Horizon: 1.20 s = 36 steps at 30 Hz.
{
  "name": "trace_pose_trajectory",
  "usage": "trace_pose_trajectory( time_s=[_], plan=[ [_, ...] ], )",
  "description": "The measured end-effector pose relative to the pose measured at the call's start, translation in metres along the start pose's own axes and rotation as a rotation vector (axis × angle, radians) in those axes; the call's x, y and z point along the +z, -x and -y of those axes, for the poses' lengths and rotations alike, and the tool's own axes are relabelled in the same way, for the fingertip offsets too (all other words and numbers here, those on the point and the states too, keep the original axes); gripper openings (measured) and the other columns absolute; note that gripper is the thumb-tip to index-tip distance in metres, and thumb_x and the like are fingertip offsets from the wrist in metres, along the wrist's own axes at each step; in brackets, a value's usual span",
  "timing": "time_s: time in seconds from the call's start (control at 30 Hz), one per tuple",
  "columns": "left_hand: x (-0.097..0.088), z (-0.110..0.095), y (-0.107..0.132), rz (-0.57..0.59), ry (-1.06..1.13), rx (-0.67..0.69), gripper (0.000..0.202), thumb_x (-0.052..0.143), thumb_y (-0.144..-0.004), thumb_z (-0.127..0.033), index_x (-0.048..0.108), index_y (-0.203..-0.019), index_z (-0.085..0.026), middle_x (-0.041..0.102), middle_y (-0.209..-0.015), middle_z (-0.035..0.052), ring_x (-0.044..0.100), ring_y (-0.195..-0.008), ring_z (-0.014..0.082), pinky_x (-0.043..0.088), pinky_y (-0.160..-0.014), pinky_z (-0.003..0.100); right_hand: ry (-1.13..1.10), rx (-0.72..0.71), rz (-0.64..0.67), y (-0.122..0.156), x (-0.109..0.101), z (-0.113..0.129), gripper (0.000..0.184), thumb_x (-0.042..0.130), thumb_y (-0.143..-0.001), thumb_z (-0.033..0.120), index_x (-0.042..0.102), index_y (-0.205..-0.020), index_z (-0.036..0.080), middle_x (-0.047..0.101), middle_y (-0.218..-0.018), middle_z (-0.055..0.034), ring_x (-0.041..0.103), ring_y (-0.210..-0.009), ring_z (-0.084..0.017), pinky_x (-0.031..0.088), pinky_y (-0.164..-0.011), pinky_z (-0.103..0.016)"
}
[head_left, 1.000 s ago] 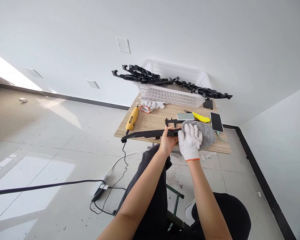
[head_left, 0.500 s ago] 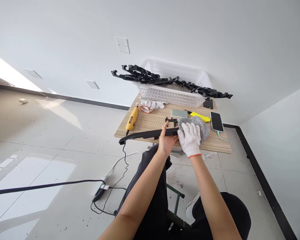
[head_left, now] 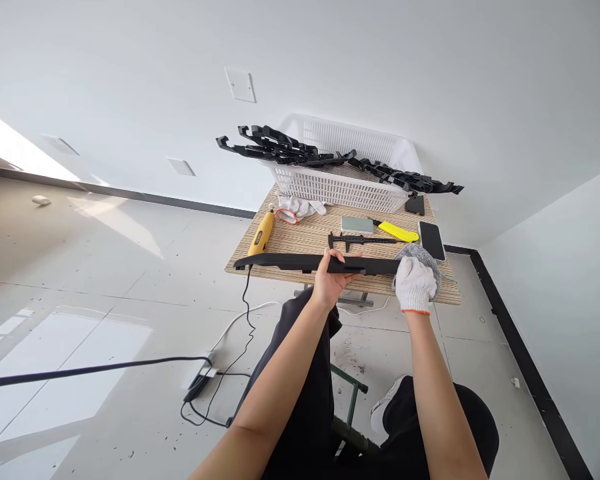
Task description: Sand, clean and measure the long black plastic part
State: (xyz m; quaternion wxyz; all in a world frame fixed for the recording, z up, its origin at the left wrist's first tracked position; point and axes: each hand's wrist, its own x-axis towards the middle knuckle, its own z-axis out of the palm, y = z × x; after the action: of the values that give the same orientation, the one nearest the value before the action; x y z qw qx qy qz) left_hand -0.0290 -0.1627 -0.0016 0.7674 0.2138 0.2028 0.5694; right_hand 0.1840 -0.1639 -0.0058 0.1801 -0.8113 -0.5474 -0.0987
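My bare left hand (head_left: 331, 278) grips a long black plastic strip (head_left: 280, 261) near its middle and holds it level over the front edge of a small wooden table (head_left: 300, 240). My right hand (head_left: 414, 285), in a white knit glove, is closed on a grey cloth (head_left: 420, 254) wrapped round the strip's right end.
On the table lie a yellow rotary tool (head_left: 261, 232), black calipers (head_left: 360, 239), a yellow knife (head_left: 398, 231), a grey-green block (head_left: 357, 224), a phone (head_left: 431, 240), spare gloves (head_left: 300, 207). A white basket (head_left: 345, 167) bears several black strips (head_left: 280, 148). Cables (head_left: 220, 360) trail on the floor.
My right hand has slid the grey cloth to the right along the strip, from its middle to its right end. The strip now lies more level.
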Motion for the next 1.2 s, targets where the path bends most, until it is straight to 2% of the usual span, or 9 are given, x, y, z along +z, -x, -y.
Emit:
trace_pose_trajectory(
  time_s=[0.13, 0.23, 0.47, 0.63, 0.77, 0.93, 1.03, 1.13, 1.2],
  plan=[
    [0.000, -0.001, 0.003, 0.069, -0.037, 0.000, 0.039, 0.060, -0.089, -0.057, 0.049, -0.077, -0.022, 0.073, -0.107, 0.0070, 0.064, -0.118, 0.0307, 0.050, -0.101, 0.053, -0.083, 0.091, 0.157, -0.008, -0.007, -0.011, 0.052, 0.029, -0.101, 0.043, 0.070, -0.081, 0.017, 0.064, -0.072, -0.0108, 0.058, -0.073, -0.023, 0.035, -0.067, -0.034],
    [0.001, 0.000, 0.005, 0.113, -0.036, 0.011, 0.039, 0.059, -0.090, -0.056, 0.049, -0.075, -0.022, 0.073, -0.109, 0.0074, 0.063, -0.119, 0.0301, 0.051, -0.101, 0.051, -0.360, 0.087, 0.167, -0.010, -0.010, -0.022, 0.045, 0.039, -0.097, 0.046, 0.062, -0.069, 0.019, 0.057, -0.065, -0.0056, 0.052, -0.068, -0.020, 0.034, -0.066, -0.032],
    [0.003, 0.001, 0.003, 0.122, -0.012, -0.028, 0.039, 0.064, -0.087, -0.055, 0.050, -0.073, -0.021, 0.072, -0.115, 0.0075, 0.063, -0.120, 0.0298, 0.055, -0.096, 0.046, -0.677, 0.300, 0.021, -0.014, -0.009, -0.039, 0.045, 0.034, -0.098, 0.049, 0.054, -0.068, 0.022, 0.037, -0.057, 0.0012, 0.036, -0.055, -0.016, 0.038, -0.053, -0.031],
    [0.010, 0.007, 0.004, 0.119, 0.034, -0.057, 0.036, 0.068, -0.087, -0.047, 0.049, -0.072, -0.021, 0.072, -0.117, 0.0067, 0.061, -0.123, 0.0291, 0.052, -0.102, 0.048, -0.725, 0.445, -0.240, -0.011, 0.000, -0.033, 0.058, 0.019, -0.100, 0.054, 0.061, -0.081, 0.017, 0.051, -0.065, -0.0043, 0.049, -0.063, -0.019, 0.046, -0.060, -0.033],
    [0.014, 0.013, 0.005, 0.119, 0.016, -0.066, 0.036, 0.069, -0.086, -0.047, 0.048, -0.073, -0.021, 0.070, -0.120, 0.0070, 0.057, -0.127, 0.0291, 0.049, -0.104, 0.049, -0.495, 0.267, -0.337, 0.009, 0.007, -0.018, 0.055, 0.033, -0.099, 0.054, 0.071, -0.102, 0.013, 0.071, -0.096, -0.0147, 0.065, -0.093, -0.027, 0.049, -0.087, -0.038],
    [0.016, 0.015, 0.006, 0.120, -0.006, -0.032, 0.035, 0.068, -0.087, -0.045, 0.046, -0.073, -0.021, 0.071, -0.112, 0.0054, 0.058, -0.124, 0.0273, 0.048, -0.104, 0.044, -0.284, -0.012, -0.404, 0.037, 0.005, 0.019, 0.053, 0.030, -0.103, 0.042, 0.061, -0.134, 0.013, 0.059, -0.141, -0.0150, 0.047, -0.137, -0.029, 0.032, -0.115, -0.049],
    [0.017, 0.021, 0.005, 0.055, 0.009, -0.036, 0.033, 0.069, -0.086, -0.041, 0.047, -0.071, -0.021, 0.070, -0.104, 0.0038, 0.059, -0.121, 0.0273, 0.047, -0.104, 0.041, -0.256, -0.227, -0.256, 0.058, -0.001, 0.052, 0.053, 0.030, -0.103, 0.040, 0.053, -0.144, 0.015, 0.052, -0.149, -0.0115, 0.032, -0.148, -0.028, 0.017, -0.121, -0.056],
    [0.015, 0.028, 0.004, -0.072, 0.008, 0.043, 0.024, 0.067, -0.086, -0.041, 0.058, -0.075, -0.021, 0.068, -0.099, 0.0017, 0.058, -0.121, 0.0250, 0.043, -0.108, 0.036, -0.299, -0.301, -0.138, 0.075, -0.005, 0.081, 0.057, 0.032, -0.102, 0.039, 0.039, -0.154, 0.015, 0.044, -0.155, -0.0123, 0.027, -0.150, -0.030, 0.017, -0.121, -0.059],
    [0.012, 0.029, 0.004, -0.100, 0.011, 0.091, 0.018, 0.063, -0.089, -0.041, 0.067, -0.092, -0.024, 0.068, -0.111, 0.0007, 0.055, -0.126, 0.0234, 0.039, -0.111, 0.034, -0.327, -0.337, -0.074, 0.080, -0.007, 0.093, 0.056, 0.032, -0.101, 0.035, 0.037, -0.155, 0.021, 0.046, -0.154, -0.0098, 0.029, -0.149, -0.030, 0.019, -0.121, -0.059]
  ],
)
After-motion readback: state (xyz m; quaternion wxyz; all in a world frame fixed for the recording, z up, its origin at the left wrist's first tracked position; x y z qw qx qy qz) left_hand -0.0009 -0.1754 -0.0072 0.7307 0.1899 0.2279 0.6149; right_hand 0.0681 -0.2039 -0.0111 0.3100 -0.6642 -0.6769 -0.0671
